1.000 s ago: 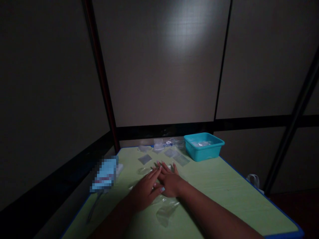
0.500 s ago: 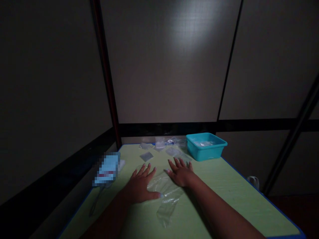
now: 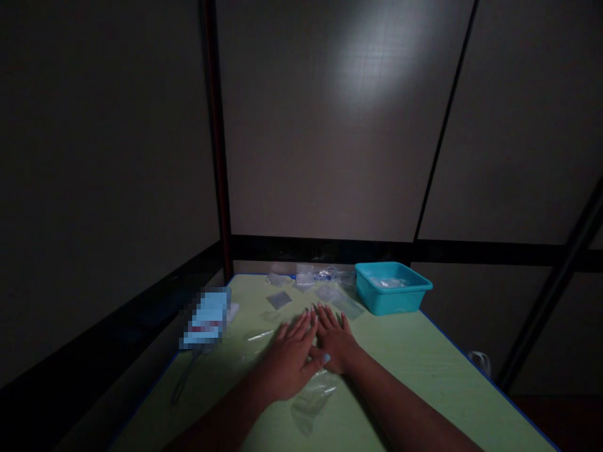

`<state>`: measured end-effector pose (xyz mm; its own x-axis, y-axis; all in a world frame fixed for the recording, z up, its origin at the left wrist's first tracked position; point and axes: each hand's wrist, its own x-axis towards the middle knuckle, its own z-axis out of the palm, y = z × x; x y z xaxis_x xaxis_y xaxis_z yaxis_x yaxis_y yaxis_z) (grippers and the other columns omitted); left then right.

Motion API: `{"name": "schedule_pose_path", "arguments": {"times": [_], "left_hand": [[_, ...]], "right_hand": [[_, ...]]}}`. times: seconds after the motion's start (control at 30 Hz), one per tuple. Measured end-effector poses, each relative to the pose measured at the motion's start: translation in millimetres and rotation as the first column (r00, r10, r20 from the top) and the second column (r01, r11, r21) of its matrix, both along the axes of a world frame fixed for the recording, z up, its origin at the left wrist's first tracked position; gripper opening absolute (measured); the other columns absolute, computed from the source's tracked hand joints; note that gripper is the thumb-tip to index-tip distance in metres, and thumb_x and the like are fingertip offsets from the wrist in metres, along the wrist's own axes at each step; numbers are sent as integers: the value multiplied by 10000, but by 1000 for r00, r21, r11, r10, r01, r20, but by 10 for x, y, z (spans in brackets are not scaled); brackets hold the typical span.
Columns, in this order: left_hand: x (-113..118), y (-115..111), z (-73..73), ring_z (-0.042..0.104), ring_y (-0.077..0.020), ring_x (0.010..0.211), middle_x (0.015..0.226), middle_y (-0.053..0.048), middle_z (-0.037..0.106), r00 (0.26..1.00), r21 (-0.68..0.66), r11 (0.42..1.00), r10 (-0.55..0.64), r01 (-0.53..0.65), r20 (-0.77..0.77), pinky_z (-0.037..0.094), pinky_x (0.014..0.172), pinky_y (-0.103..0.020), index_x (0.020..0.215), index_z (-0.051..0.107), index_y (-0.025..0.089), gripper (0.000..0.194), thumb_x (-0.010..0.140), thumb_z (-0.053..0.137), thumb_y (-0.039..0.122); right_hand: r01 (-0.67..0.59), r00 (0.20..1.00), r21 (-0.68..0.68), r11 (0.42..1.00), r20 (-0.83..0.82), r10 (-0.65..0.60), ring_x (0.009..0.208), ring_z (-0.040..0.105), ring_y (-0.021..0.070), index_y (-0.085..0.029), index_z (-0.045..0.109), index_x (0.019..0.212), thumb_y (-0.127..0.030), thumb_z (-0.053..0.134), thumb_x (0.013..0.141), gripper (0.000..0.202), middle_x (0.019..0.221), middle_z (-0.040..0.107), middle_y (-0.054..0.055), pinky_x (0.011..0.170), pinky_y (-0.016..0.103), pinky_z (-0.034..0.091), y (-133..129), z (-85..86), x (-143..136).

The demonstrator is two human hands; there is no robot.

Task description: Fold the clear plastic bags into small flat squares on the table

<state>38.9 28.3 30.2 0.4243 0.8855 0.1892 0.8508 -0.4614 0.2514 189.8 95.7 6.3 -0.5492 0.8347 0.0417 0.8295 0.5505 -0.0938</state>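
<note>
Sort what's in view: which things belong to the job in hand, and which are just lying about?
In use:
left hand, right hand, both pressing on clear plastic
green table beneath

Apparently lying about:
teal basin, clear plastic inside
small flat pieces beyond the hands
pixelated light-blue item, left

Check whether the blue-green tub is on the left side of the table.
No, the tub stands near the table's far right corner.
</note>
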Motion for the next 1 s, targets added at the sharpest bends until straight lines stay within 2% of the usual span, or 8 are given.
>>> {"name": "schedule_pose_path", "arguments": {"times": [0.13,0.23,0.33,0.43,0.57,0.67,0.87,1.0], "left_hand": [[274,126,-19,35,-207,1336,1461,-62,23,994,-89,995,-32,41,101,111,1087,-379,1396,94,137,685,867,100,573],[374,240,-79,30,-192,1336,1461,-80,23,984,-118,993,5,17,178,120,1089,-353,1395,45,94,689,875,36,547],[399,257,-154,48,-217,1335,1460,-92,55,989,-105,994,31,-15,148,122,1083,-389,1394,50,91,731,857,74,587],[379,209,-197,97,-225,1332,1454,-85,119,995,-67,998,24,-18,95,132,1074,-412,1396,89,127,744,839,113,619],[267,217,-205,120,-229,1329,1445,-57,180,993,-66,992,106,-103,48,137,1066,-431,1390,163,180,703,840,86,610],[92,281,-232,101,-244,1330,1443,-61,182,977,-70,974,214,-214,2,136,1062,-440,1378,220,162,723,832,86,616],[-339,255,-342,92,-257,1329,1445,-85,160,936,-18,937,347,-349,-60,143,1054,-440,1379,212,145,769,802,164,653],[-488,170,-370,76,-252,1331,1447,-117,130,902,-9,906,419,-423,-104,152,1049,-430,1383,191,134,811,782,186,678]], "right_hand": [[65,998,43,997,25,-66,1316,-96,249,-135,32,1399,-451,264,836,686,1438,-107,88,1027,513,-5,-41,40,40],[95,995,33,995,21,-95,1324,-45,235,-161,47,1400,-416,193,864,611,1448,-51,71,1032,507,20,-94,74,116],[70,996,21,997,50,-71,1329,6,218,-202,44,1399,-402,123,881,561,1455,16,46,1024,523,-19,-129,73,201],[64,995,11,998,79,-65,1330,25,199,-221,47,1398,-384,83,888,536,1456,22,36,1018,525,-31,-139,55,239],[103,992,-1,995,78,-103,1331,15,178,-243,29,1394,-383,72,888,527,1458,13,3,1018,518,-31,-139,47,206],[143,988,-1,990,65,-142,1331,23,178,-249,3,1392,-402,74,887,533,1460,29,3,1020,504,-38,-152,61,175],[123,992,-3,992,29,-123,1331,21,181,-275,0,1390,-474,50,881,549,1460,27,2,1020,505,-32,-191,88,213],[102,995,-24,994,22,-102,1330,3,206,-284,-19,1388,-555,76,858,603,1461,18,12,1018,513,-28,-191,86,253]]}}
